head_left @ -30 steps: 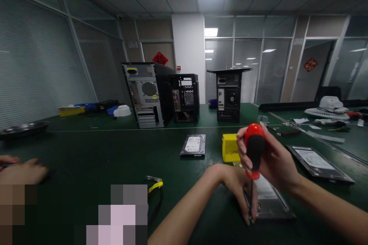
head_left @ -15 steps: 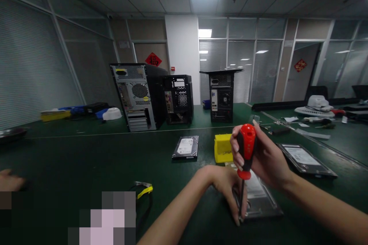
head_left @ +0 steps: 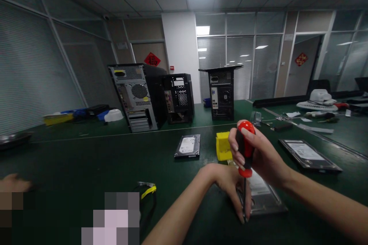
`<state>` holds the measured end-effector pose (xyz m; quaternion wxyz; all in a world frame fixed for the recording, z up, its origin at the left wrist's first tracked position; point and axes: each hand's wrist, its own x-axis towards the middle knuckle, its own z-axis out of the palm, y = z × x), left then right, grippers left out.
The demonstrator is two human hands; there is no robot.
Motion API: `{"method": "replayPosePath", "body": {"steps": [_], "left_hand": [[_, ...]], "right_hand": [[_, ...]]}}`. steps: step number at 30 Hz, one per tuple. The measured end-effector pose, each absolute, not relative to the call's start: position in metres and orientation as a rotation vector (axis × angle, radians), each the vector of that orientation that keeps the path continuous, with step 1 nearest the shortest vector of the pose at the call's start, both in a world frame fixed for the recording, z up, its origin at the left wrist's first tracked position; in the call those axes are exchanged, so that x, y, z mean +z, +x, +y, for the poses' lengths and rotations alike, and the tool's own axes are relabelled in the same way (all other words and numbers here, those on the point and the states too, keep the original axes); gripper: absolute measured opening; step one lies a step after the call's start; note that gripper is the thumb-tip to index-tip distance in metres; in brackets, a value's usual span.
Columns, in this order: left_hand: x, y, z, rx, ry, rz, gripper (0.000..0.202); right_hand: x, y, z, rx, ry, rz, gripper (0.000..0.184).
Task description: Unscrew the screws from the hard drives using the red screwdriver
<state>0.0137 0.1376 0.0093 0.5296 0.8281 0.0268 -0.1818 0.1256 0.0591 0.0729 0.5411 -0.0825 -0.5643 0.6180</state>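
Note:
My right hand [head_left: 258, 153] is wrapped around the red and black handle of a screwdriver [head_left: 245, 141], which stands almost upright, tip down. At the lower end of its shaft, the thumb and a finger of my left hand [head_left: 232, 185] are pinched around the tip. Whether a screw is between those fingertips is too small to tell. Directly beside and partly under my hands lies a hard drive [head_left: 268, 201] with a pale label, its left part covered. Just behind my hands stands a yellow block-like object [head_left: 223, 146], partly hidden by my right hand.
Another hard drive [head_left: 188, 146] lies ahead, and one more drive [head_left: 310, 155] rests at right. A yellow-handled tool [head_left: 148, 191] is left of my forearm. Computer cases [head_left: 138, 97] stand at the back. Another person's hand [head_left: 15, 183] shows at the left edge.
The view has shifted slightly. My right thumb has moved across the top of the screwdriver handle. My left fingers keep their place at the tip.

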Motion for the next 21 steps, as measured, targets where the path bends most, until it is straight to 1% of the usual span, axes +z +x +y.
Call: {"method": "replayPosePath", "body": {"steps": [2,5,6,7,11,14,21], "left_hand": [[0.008,0.014,0.138,-0.445,1.978,0.062,0.019],[0.005,0.012,0.138,-0.438,1.994,0.087,0.023],[0.004,0.012,0.138,-0.431,2.0,0.103,0.024],[0.003,0.011,0.138,-0.422,2.009,0.126,0.025],[0.003,0.011,0.137,-0.405,2.045,0.202,0.028],[0.003,0.011,0.136,-0.4,2.056,0.215,0.029],[0.006,0.012,0.136,-0.387,1.986,0.134,0.024]], "right_hand": [[0.075,0.123,0.058,1.476,-0.208,-1.312,0.02],[0.075,0.12,0.057,1.528,-0.214,-1.271,0.036],[0.074,0.119,0.057,1.534,-0.209,-1.261,0.039],[0.073,0.118,0.057,1.53,-0.202,-1.255,0.038],[0.069,0.114,0.057,1.448,-0.192,-1.249,0.019],[0.069,0.113,0.057,1.421,-0.203,-1.243,0.013],[0.072,0.112,0.059,1.423,-0.199,-1.247,0.012]]}}
